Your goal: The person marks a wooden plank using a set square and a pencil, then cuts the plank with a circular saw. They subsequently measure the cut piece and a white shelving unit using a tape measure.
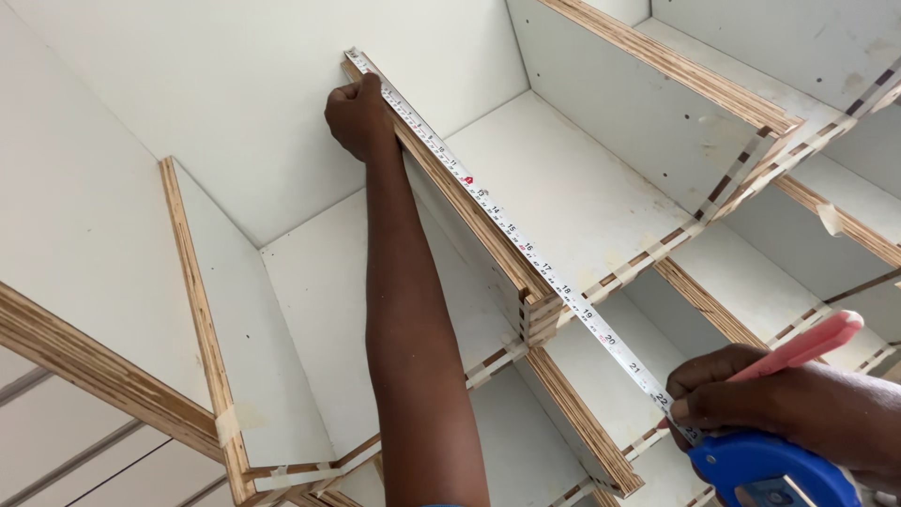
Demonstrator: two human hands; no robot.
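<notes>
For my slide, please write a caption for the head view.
Left hand pins a tape measure along a plywood shelf edge; right hand holds its blue case and a pink pencil.

Colours noted: shelving and measuring tools

We record white shelf panels [563, 178] with striped tan-brown plywood edges [460, 197]; a white tape blade [526, 249] with black marks and red accents; a blue tape case [765, 465]; a pink pencil [807, 344].

Left hand [357, 115] & forearm bare, no sleeve, no watch or rings visible. Right hand [741, 394] bare too, wrist cut off at frame edge.
</notes>
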